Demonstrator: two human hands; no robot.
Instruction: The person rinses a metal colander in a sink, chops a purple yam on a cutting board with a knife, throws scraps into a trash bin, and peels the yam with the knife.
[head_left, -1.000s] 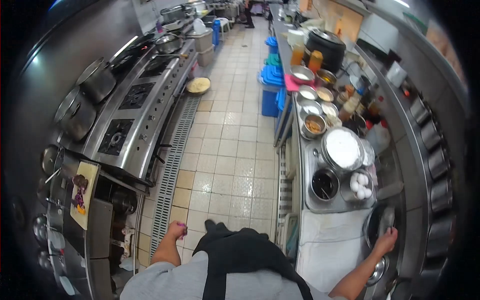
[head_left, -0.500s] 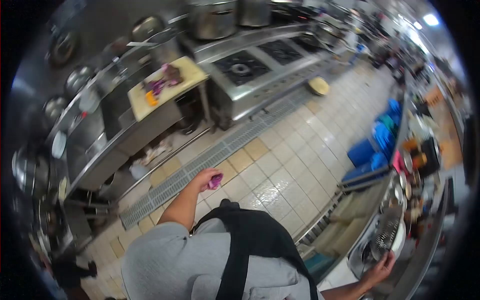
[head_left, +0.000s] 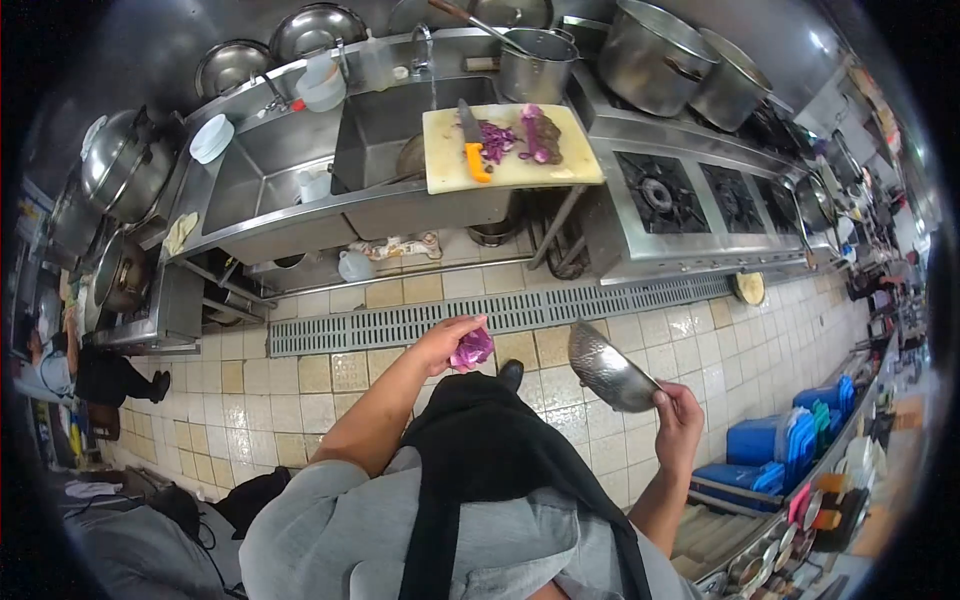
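Note:
My left hand [head_left: 445,345] is closed around a piece of red cabbage [head_left: 472,349], held above the tiled floor. At the right, my right hand [head_left: 679,420] grips the rim of a perforated metal colander [head_left: 612,372], which is tilted. Ahead, a cutting board [head_left: 450,160] rests across the sink edge. On it are chopped red cabbage [head_left: 496,141], a larger dark piece of cabbage [head_left: 545,140] and a knife [head_left: 472,145] with an orange handle. Neither hand touches the board.
Metal sinks [head_left: 265,185] with a running tap [head_left: 424,50] stand ahead. To the right are a gas stove [head_left: 655,190] and large pots [head_left: 655,55]. Blue bins [head_left: 770,445] line the right side. A floor drain [head_left: 400,325] crosses the tiles. Another person [head_left: 95,370] stands at left.
My view has turned from the right-hand shelf toward the sinks. The colander has been lifted off the shelf by my right hand. My left hand still holds the cabbage.

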